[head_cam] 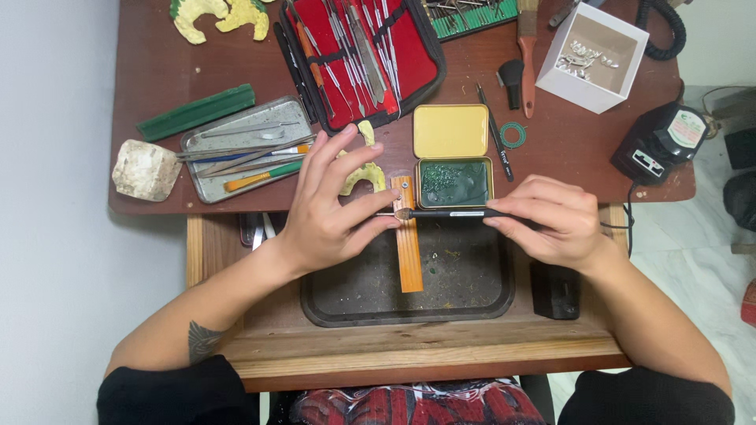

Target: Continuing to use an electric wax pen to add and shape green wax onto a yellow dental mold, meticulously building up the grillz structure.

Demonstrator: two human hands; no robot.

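both hands point(441, 216) pinch black tool point(457, 213) over tray edge point(504, 260).

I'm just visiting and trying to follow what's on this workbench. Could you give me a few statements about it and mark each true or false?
1. The right hand holds a black pen-like tool. True.
2. The small yellow tin is closed. False: its lid is open, showing green material inside.
3. The left hand has its fingers at the tool's tip. True.
4. The red instrument case is zipped shut. False: it lies open, metal tools showing.
5. The white box sits at the left. False: upper right.
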